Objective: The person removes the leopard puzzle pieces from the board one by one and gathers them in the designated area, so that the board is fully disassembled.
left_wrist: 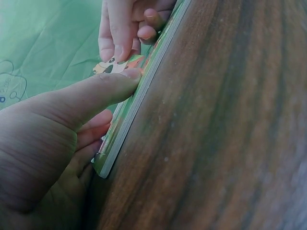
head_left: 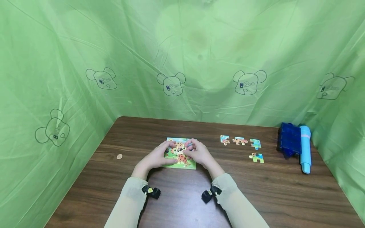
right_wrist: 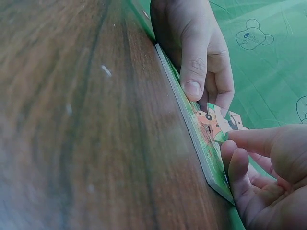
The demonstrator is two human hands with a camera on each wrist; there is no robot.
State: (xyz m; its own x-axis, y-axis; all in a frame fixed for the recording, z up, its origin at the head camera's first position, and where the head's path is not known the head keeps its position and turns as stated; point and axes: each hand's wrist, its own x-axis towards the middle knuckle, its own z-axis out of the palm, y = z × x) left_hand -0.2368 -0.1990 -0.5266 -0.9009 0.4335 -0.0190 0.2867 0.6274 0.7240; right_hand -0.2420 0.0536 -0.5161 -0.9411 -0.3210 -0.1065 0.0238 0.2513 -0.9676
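Observation:
A cartoon-animal jigsaw board [head_left: 185,165] with a green and blue picture lies on the table. Over its middle, a puzzle piece [right_wrist: 217,115] with the animal's face stands tilted. My right hand [head_left: 199,153] pinches this piece by its right side between thumb and fingers. My left hand [head_left: 158,155] rests on the left part of the board, its thumb [left_wrist: 117,85] stretched along the near side close to the piece. The other left fingers lie at the board's far left, partly hidden by the thumb in the left wrist view.
To the right lie several loose puzzle pieces [head_left: 240,141]. Farther right are a dark blue box [head_left: 289,139] and a light blue microphone-shaped object [head_left: 305,150]. A small round disc [head_left: 119,156] lies at the left. Green cloth [head_left: 199,104] encloses the wooden table [head_left: 256,196].

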